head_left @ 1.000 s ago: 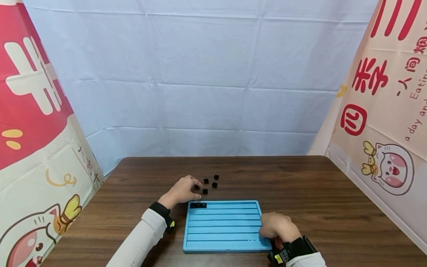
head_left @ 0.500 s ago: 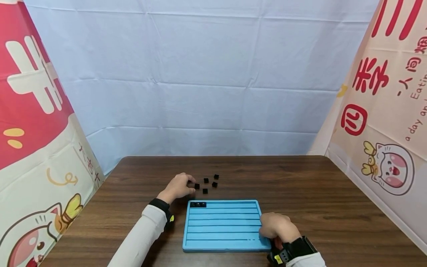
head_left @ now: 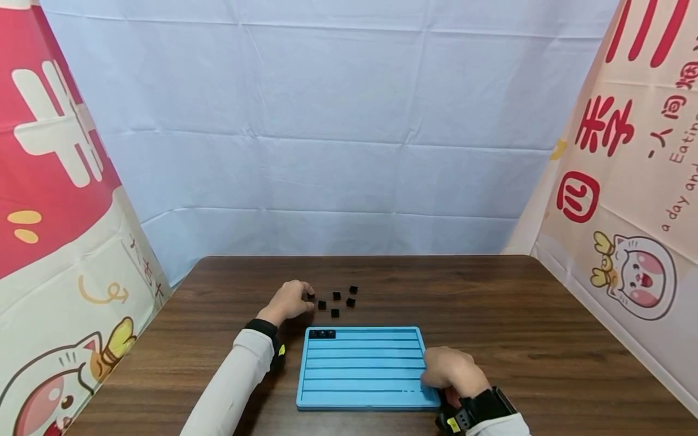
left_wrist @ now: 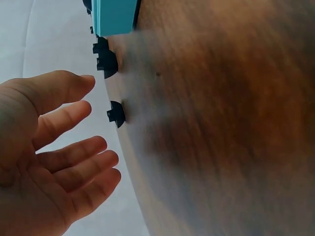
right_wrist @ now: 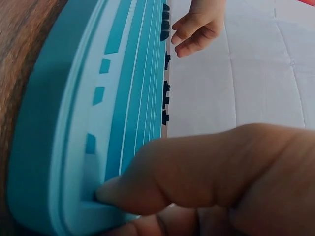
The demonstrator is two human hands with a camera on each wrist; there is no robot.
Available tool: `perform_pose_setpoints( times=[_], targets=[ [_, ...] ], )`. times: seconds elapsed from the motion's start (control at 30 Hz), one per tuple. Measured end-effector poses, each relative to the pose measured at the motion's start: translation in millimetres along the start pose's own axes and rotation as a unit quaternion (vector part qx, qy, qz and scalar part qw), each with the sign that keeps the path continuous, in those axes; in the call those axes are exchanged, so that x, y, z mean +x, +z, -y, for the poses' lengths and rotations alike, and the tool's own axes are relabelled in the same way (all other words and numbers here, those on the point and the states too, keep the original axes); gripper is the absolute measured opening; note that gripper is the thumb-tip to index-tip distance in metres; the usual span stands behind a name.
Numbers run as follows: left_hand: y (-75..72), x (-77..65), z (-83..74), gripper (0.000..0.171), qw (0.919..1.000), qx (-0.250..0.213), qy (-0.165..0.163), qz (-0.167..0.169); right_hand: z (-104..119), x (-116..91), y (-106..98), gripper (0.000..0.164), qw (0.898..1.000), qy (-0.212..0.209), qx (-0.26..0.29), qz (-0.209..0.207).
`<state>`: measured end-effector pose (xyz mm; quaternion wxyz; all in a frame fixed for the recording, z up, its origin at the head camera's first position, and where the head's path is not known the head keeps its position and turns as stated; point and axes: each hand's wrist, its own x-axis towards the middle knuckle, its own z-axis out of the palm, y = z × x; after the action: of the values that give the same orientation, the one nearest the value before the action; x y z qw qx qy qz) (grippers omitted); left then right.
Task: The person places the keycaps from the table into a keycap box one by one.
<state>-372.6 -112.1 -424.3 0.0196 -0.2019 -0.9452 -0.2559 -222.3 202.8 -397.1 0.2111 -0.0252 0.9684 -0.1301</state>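
Observation:
A light blue ridged tray [head_left: 360, 372] lies on the table, with three small black keycap-like pieces [head_left: 322, 334] in its far left row. My right hand [head_left: 454, 369] grips the tray's right edge; in the right wrist view the thumb [right_wrist: 162, 172] presses on the near corner and the other fingers are mostly hidden below. Beyond the tray, my left hand [head_left: 289, 301] hovers beside a loose black piece [head_left: 311, 297] partly covered by its fingertips. In the left wrist view the left hand [left_wrist: 59, 147] has relaxed, spread fingers, apart from the nearest black piece [left_wrist: 117, 114].
Several more loose black pieces [head_left: 336, 296] are scattered on the dark wood table [head_left: 491, 315] behind the tray. A pale blue cloth [head_left: 327, 121] hangs behind the table, and printed cloths [head_left: 616, 181] hang at both sides.
My left hand has drawn back to the left from the loose pieces, uncovering one, and a further piece now shows at its fingertips. The right hand keeps its grip on the tray.

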Motion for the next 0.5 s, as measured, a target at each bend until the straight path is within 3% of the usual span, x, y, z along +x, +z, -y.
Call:
perform_pose_setpoints(
  times=[0.17,0.5],
  targets=[
    [2.3,4.0,2.6,0.025,1.0,-0.005,0.0,0.001,2.4,1.4,0.2,0.018,1.0,0.014,-0.004,-0.019],
    [3.5,10.0,4.4,0.024,0.9999,-0.008,-0.008,0.0,3.4,2.8,2.7,0.011,0.999,-0.009,0.041,-0.031]
  ],
)
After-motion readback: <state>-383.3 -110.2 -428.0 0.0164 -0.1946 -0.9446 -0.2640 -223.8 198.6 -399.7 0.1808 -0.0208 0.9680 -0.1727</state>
